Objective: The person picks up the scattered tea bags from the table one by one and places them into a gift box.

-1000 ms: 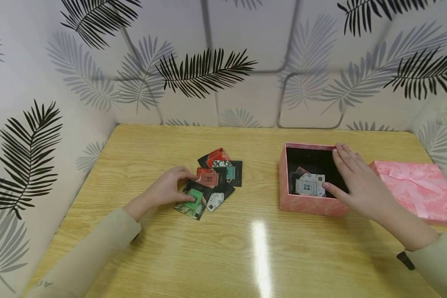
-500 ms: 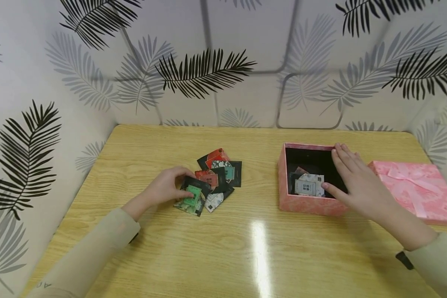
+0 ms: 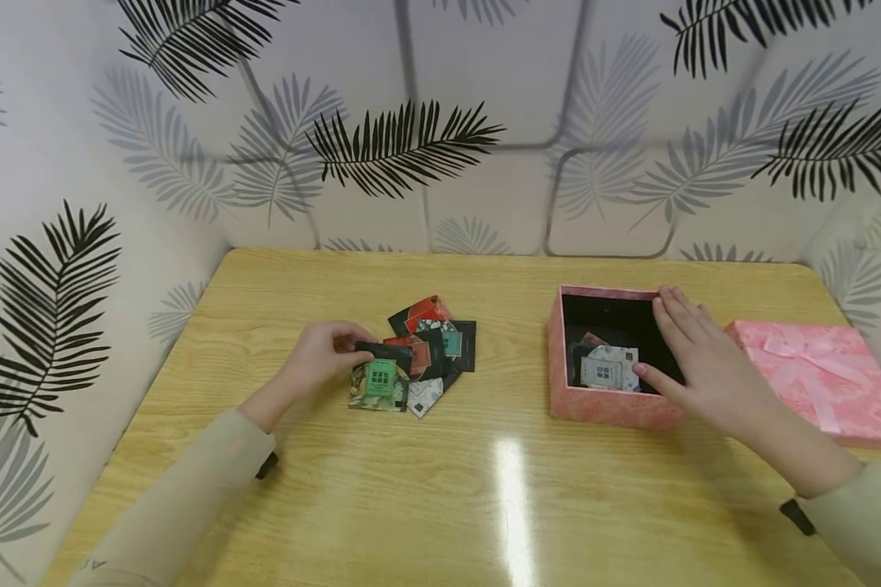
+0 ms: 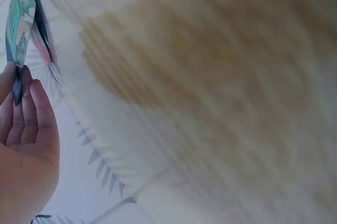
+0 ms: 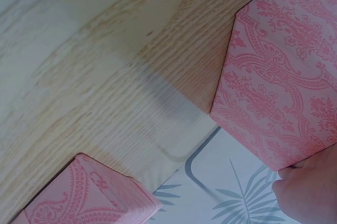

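Observation:
My left hand [image 3: 323, 355] pinches a green-and-black sachet [image 3: 378, 385] by its black upper edge, thumb in front and fingers behind. In the left wrist view the same sachet [image 4: 20, 26] stands up from the fingertips. Behind and to its right lies a small pile of sachets [image 3: 451, 338] with red, teal and white labels. My right hand [image 3: 712, 375] rests with straight fingers on the right rim of an open pink box [image 3: 613, 408], its thumb at the front rim. Inside the box, near its front left, are several sachets [image 3: 608, 368], a white one uppermost.
The box's pink lid [image 3: 822, 375], with a ribbon bow, lies on the wooden table [image 3: 382, 505] right of the box. In the right wrist view the patterned box side [image 5: 284, 71] and the lid [image 5: 84, 197] show. A leaf-patterned wall covering [image 3: 484, 204] stands behind the table.
The left hand has taken hold of the green sachet's upper edge, tilted it upright and drawn it slightly back from lying flat. The right hand has stayed on the box.

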A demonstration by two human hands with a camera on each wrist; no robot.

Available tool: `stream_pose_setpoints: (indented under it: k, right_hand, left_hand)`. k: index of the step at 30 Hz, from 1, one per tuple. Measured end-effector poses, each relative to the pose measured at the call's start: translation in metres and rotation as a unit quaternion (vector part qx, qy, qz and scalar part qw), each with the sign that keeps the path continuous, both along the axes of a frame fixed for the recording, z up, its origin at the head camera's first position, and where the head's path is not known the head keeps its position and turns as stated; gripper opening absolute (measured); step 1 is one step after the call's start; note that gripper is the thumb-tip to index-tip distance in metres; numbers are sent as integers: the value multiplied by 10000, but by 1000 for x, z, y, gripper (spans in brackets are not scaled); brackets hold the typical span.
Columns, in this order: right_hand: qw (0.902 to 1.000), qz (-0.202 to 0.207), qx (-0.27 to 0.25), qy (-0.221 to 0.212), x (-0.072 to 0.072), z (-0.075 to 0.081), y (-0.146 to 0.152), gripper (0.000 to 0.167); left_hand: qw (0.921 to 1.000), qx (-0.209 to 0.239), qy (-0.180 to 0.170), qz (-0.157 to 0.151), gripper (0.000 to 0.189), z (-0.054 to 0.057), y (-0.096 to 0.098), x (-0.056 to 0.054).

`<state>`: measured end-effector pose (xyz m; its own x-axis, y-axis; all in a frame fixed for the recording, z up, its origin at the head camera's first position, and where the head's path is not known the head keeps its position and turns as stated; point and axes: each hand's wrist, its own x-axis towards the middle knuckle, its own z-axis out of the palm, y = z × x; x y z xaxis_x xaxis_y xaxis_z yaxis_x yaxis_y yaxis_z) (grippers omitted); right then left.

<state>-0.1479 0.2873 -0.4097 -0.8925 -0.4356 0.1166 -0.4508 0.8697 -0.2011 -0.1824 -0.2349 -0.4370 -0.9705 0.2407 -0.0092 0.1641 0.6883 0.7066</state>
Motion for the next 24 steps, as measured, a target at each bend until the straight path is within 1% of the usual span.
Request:
stream_pose_setpoints:
  k: [4,8,10,14,16,18,19,24]
  right_hand:
    - [10000,13,2,30,-1,-1,0,96]
    - [10000,1,10,0,0,0,0,96]
    - [10000,3,12,-17,0,1,0,95]
    - [10000,-18,40,-69,0,3,0,96]
    - [9999,-48,53,-101,0,3,0,96]
    - [9999,-67,55,-130,-1,3,-1,96]
    - [9999,-67,54,-133,0,3,-1,96]
    - [9999,-25,55,-89,1,3,-1,96]
  left_hand:
    - [9994,105,-159,286,19,2,1,-2]
    - [9963,431,-454,594,20,5,5,-5]
    - [9924,714,-617,784,21,10,8,-7]
    - [9810,1338,-888,1084,26,22,14,-11]
    - [9758,1561,-1014,1148,28,28,18,-14]
    - [9726,1666,-1100,1194,29,34,22,-17]
    - [9720,1684,-1125,1192,30,36,25,-18]
    - [9632,2024,-1342,1149,31,47,43,-23]
